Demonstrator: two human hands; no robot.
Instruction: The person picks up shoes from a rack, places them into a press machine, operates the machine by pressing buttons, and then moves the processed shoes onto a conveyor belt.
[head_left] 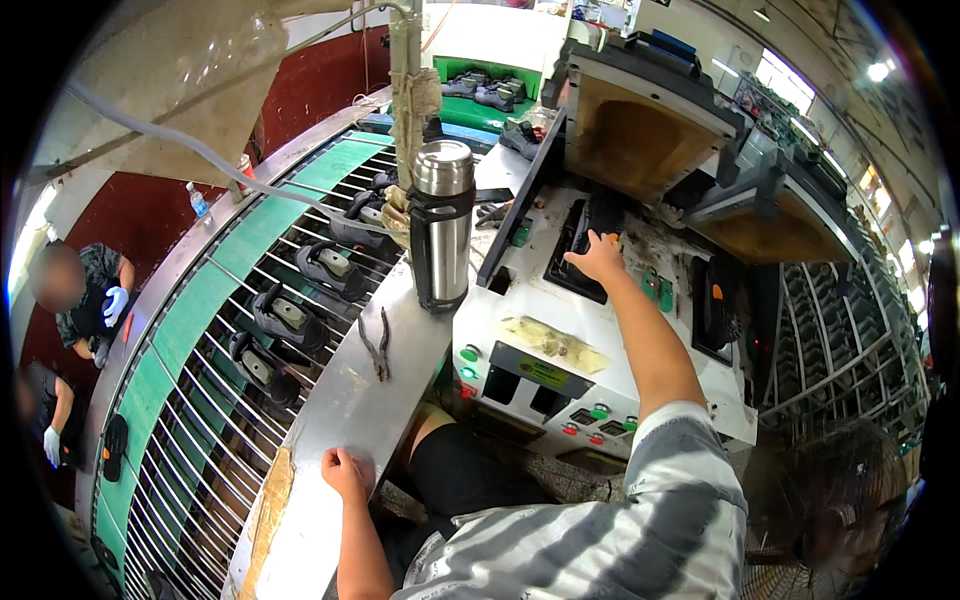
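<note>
At the near edge of the metal ledge (400, 345), my left hand (345, 472) is curled into a loose fist, with no object showing in it. My right arm stretches forward over the white press machine (490, 335). There my right hand (600, 258) lies at the near end of a black shoe sole (600, 212), its thumb spread away from the fingers. The sole sits by a dark recessed bay (577, 282) beneath a raised press lid (640, 130). What lies under my fingertips is partly hidden.
A steel thermos (441, 235) and pliers (376, 345) are on the ledge. Left of it, shoes (282, 315) ride a roller conveyor (215, 430). A second black sole (716, 305) lies in the right bay under another raised lid (775, 225). Two gloved people are at far left.
</note>
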